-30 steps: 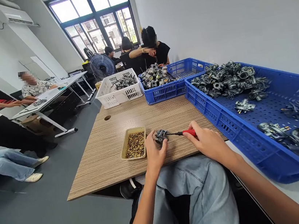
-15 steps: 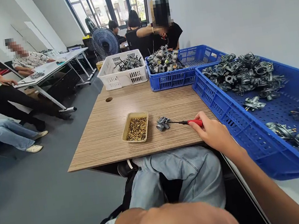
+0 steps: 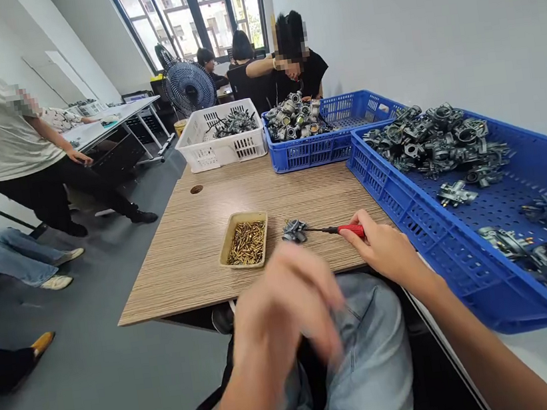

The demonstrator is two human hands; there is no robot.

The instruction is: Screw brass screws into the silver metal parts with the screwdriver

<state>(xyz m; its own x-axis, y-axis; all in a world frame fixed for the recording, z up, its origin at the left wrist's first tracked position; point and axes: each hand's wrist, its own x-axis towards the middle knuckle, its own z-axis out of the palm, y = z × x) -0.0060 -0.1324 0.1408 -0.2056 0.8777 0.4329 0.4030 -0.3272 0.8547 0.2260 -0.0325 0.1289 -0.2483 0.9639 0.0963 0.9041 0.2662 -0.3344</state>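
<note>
Right hand (image 3: pixel 385 254) closed round the red handle of a screwdriver (image 3: pixel 340 229), grip pinching that handle near the tabletop's (image 3: pixel 192 242) near edge. Shaft running leftward and slightly away from the hand, nearly level, its tip resting at or in the small metal carburetor part (image 3: pixel 294 230) lying on the wood. Long axis of tool therefore left to right across the view, part sitting at the far-left end of it, just right of the tan tray of brass screws (image 3: pixel 245 242). Left hand (image 3: pixel 284 324) raised off the wood, blurred, in front of the jeans, fingers loosely curled and apparently empty, though too smeared to tell for certain; part lying up and slightly right of it. Right hand nearer by way of the tool, left hand nearer by bare reach.

Compared with a second ago: left hand no longer cupping the part, now lifted clear toward the lap; part left alone on the tabletop, screwdriver unmoved in the right-hand grip. Big blue crate of carburetors (image 3: pixel 447 142) alongside on the right.
</note>
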